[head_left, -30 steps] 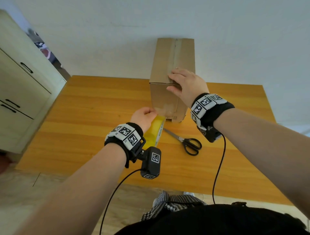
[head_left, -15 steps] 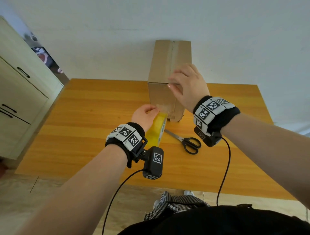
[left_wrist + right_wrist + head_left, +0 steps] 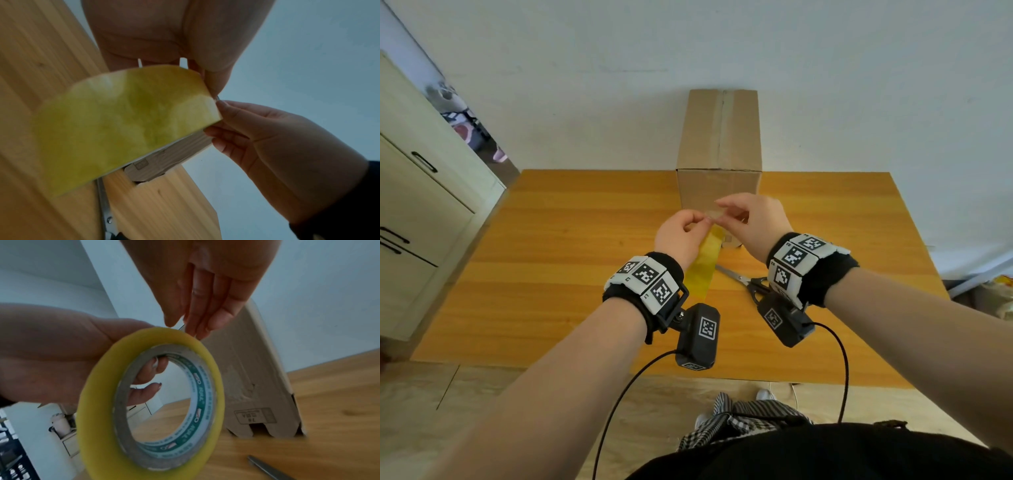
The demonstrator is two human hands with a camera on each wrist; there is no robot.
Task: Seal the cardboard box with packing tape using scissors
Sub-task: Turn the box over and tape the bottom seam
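A tall cardboard box (image 3: 719, 144) stands on end at the back of the wooden table (image 3: 571, 260), its top seam facing me. My left hand (image 3: 693, 224) grips a yellow roll of packing tape (image 3: 703, 262) just in front of the box, fingers through the core (image 3: 152, 369). My right hand (image 3: 724, 214) meets it at the top of the roll (image 3: 150, 402), thumb and fingertips (image 3: 202, 331) pinching at the tape's loose end. The scissors (image 3: 736, 275) lie shut on the table under my right wrist, handles mostly hidden.
A pale cabinet (image 3: 417, 192) with dark handles stands left of the table. A white wall is right behind the box. Bare tabletop lies to both sides of the box. Camera cables hang from both wrists over the table's near edge.
My right hand left the box's top edge and came down to the top of the roll. My left hand lifted the roll slightly, away from the box's front face.
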